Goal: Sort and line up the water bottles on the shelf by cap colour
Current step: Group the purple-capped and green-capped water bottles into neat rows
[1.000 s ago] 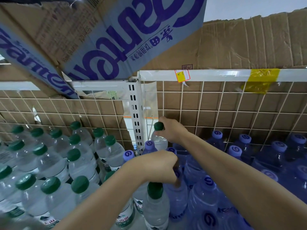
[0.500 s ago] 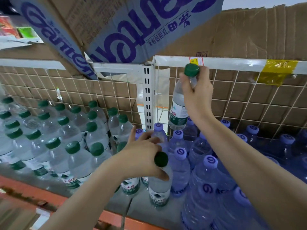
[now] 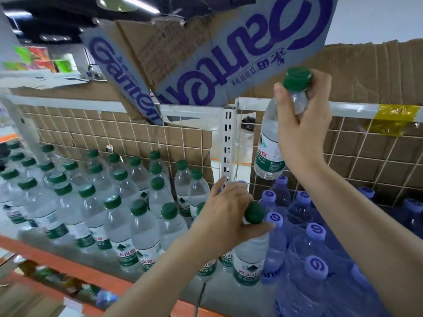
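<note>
My right hand [image 3: 302, 124] grips a green-capped clear bottle [image 3: 270, 154] by its neck and holds it high in the air, above the purple-capped blue bottles [image 3: 315, 229] on the right half of the shelf. My left hand [image 3: 226, 216] is closed around the neck of a second green-capped bottle [image 3: 248, 261], which stands at the shelf's front, touching the purple-capped group. Several rows of green-capped bottles [image 3: 112, 202] fill the left half of the shelf.
A white slotted upright [image 3: 229, 143] divides the two wire-grid back panels [image 3: 357, 161], which are backed with cardboard. A printed cardboard flap [image 3: 206, 53] hangs overhead. The orange shelf edge [image 3: 68, 264] runs along the front, with goods on a lower level beneath it.
My right hand has lifted its green-capped bottle out from among the purple-capped ones and raised it high. My left hand keeps its grip on the front bottle, and my view has swung left.
</note>
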`<act>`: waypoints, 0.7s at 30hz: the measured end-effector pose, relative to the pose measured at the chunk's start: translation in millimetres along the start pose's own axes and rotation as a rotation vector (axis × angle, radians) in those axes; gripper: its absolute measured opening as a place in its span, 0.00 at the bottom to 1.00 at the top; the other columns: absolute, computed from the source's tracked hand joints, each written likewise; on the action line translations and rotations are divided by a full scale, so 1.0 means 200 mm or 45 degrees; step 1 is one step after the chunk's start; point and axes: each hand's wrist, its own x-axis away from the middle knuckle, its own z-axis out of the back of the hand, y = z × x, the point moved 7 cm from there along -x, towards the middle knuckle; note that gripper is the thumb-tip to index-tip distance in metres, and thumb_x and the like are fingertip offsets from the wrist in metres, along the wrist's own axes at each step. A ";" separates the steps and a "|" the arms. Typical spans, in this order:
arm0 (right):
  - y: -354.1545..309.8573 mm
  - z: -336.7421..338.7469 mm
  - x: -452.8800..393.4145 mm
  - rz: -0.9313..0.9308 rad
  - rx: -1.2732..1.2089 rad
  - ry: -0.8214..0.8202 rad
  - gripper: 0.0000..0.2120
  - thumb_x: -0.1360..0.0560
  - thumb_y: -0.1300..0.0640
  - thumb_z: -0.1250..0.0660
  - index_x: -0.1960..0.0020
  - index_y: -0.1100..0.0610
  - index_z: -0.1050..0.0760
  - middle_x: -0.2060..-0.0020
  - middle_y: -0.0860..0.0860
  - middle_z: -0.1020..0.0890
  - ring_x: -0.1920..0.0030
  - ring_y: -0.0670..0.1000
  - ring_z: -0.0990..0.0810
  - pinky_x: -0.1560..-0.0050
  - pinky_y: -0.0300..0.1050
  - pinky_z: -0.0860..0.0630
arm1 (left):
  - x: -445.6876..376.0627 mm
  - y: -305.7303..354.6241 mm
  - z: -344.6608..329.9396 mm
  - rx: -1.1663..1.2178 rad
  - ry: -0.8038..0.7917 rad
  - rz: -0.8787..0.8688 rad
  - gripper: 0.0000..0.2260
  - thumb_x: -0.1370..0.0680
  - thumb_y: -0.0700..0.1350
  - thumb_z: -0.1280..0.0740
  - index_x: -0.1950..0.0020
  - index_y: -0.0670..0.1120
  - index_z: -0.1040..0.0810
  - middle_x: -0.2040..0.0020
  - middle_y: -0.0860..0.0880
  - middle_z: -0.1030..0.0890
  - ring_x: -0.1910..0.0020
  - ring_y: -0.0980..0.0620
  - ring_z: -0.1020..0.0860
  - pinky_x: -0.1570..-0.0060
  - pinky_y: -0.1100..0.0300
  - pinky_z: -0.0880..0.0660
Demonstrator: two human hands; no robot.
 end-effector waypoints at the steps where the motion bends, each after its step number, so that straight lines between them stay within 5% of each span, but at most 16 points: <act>1: -0.03 -0.02 -0.01 0.018 0.007 0.004 0.09 0.22 0.56 0.35 0.46 0.55 0.34 0.55 0.39 0.27 0.55 0.35 0.27 0.51 0.29 0.33 | -0.01 0.00 0.08 0.009 0.120 -0.033 0.21 0.30 0.67 0.39 0.65 0.49 0.29 0.62 0.53 0.22 0.50 0.53 0.23 0.37 0.48 0.30; 3: -0.08 -0.08 -0.01 0.041 0.024 0.011 0.09 0.22 0.56 0.35 0.46 0.54 0.35 0.55 0.39 0.27 0.55 0.35 0.28 0.50 0.29 0.32 | -0.02 -0.02 0.25 0.094 0.328 0.002 0.19 0.31 0.65 0.37 0.67 0.51 0.34 0.68 0.57 0.30 0.64 0.56 0.28 0.58 0.57 0.25; 5: -0.12 -0.15 -0.01 0.060 0.033 0.010 0.09 0.21 0.55 0.35 0.47 0.54 0.34 0.55 0.40 0.26 0.55 0.36 0.27 0.50 0.30 0.32 | -0.03 -0.08 0.44 0.229 0.465 0.103 0.18 0.32 0.64 0.37 0.69 0.53 0.36 0.71 0.57 0.33 0.70 0.59 0.32 0.68 0.66 0.32; 11: -0.25 -0.41 0.04 0.102 0.108 0.009 0.08 0.21 0.56 0.35 0.47 0.55 0.34 0.54 0.53 0.23 0.55 0.45 0.26 0.50 0.32 0.32 | -0.04 -0.33 1.01 0.340 0.743 0.107 0.19 0.29 0.60 0.33 0.71 0.52 0.37 0.73 0.55 0.34 0.73 0.57 0.35 0.69 0.60 0.39; 21: -0.46 -0.80 0.05 0.104 0.106 0.204 0.08 0.21 0.54 0.36 0.48 0.56 0.34 0.60 0.41 0.27 0.59 0.36 0.29 0.51 0.33 0.32 | 0.07 -1.05 1.46 0.199 0.831 0.252 0.20 0.30 0.59 0.34 0.71 0.46 0.33 0.75 0.51 0.34 0.74 0.50 0.36 0.70 0.57 0.39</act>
